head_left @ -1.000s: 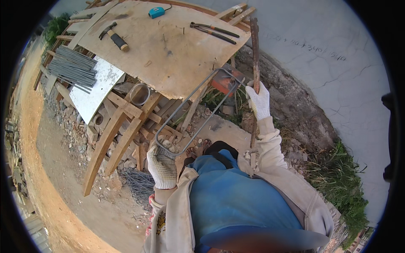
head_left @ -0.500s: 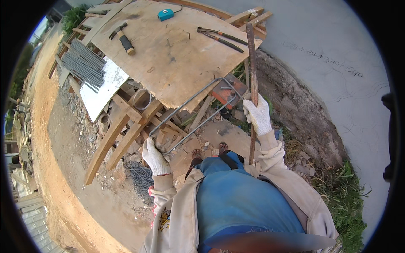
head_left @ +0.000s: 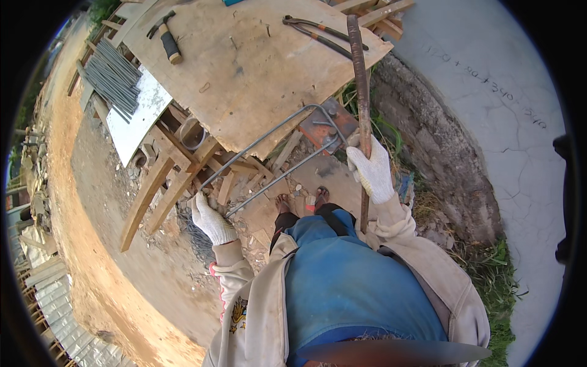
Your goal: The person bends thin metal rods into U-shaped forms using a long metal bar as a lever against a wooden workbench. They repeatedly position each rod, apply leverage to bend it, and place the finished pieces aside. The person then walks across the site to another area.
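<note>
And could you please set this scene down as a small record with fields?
Left hand: white-gloved, holding the near end of the bent steel rod
Right hand: white-gloved, around the long brown bar
Rod shape: long, narrow loop; far end over the reddish plate, contact unclear
On the plywood board: hammer, pincers
On the white panel: bundle of grey rods

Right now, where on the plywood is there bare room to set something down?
The widest mostly bare patch of plywood lies between the upright nails, the wire loop and the bent bar. A smaller one sits between hammer and nails. Crowded: around the pincers, crossed in view by the brown rod, and over the red plate.
</note>
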Motion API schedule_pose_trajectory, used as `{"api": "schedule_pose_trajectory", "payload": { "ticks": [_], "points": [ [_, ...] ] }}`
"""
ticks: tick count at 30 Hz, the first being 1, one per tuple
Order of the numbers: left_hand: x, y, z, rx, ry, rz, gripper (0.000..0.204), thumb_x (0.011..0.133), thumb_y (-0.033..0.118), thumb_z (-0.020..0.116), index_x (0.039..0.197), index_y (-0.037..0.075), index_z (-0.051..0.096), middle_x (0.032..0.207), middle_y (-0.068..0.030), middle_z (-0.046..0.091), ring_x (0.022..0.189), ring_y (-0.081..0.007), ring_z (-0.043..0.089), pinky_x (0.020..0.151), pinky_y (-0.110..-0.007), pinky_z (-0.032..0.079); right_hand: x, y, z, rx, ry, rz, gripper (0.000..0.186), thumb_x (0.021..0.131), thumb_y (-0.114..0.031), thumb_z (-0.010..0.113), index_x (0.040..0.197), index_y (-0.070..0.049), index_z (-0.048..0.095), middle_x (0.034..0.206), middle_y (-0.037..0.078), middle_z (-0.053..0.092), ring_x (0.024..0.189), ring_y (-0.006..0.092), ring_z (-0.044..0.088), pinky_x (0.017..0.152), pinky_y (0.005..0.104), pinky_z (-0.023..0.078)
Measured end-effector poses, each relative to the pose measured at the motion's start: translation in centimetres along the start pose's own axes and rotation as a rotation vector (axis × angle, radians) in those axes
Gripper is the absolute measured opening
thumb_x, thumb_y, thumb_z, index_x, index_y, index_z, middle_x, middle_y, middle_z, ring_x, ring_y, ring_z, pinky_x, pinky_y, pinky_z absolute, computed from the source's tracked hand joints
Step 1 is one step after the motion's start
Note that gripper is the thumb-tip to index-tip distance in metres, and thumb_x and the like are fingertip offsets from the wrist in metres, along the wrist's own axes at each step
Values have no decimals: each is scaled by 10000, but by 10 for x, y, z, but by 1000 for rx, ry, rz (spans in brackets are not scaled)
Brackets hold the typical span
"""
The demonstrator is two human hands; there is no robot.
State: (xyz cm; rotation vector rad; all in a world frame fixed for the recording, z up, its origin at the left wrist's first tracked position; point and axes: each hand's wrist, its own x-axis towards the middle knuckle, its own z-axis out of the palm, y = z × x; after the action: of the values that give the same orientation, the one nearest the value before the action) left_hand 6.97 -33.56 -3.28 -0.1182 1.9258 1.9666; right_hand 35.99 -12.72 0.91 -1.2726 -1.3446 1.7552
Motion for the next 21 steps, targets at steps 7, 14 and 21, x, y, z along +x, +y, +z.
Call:
{"api": "schedule_pose_trajectory", "payload": {
  "ticks": [7, 14, 21],
  "points": [
    [3, 3, 4, -59, -17, -37, 197, 1052, 244, 564, 962, 75, 605, 600, 66, 341, 485, -53, 271, 450, -248, 230, -1, 1, 4, 6, 36, 14, 126, 985, -125, 682, 1046, -47, 604, 745, 18, 601, 615, 80, 537, 545, 263, 400],
    [10, 3, 8, -67, 11, -45, 187, 1045, 206, 568, 946, 49, 594, 614, 61, 353, 487, -50, 289, 446, -253, 229, -19, -5, -27, -631, 269, -109, 357, 962, -308, 717, 1120, 2, 640, 869, 119, 614, 804, 178, 557, 770, 352, 483],
    [7, 8, 11, -110, -6, -55, 200, 1036, 224, 580, 949, 45, 598, 621, 61, 363, 482, -53, 288, 446, -248, 231, -82, 1, -78, -440, 181, 89, 322, 1051, -280, 593, 1169, 18, 629, 802, 42, 573, 759, 113, 489, 679, 298, 429]
  ]
}}
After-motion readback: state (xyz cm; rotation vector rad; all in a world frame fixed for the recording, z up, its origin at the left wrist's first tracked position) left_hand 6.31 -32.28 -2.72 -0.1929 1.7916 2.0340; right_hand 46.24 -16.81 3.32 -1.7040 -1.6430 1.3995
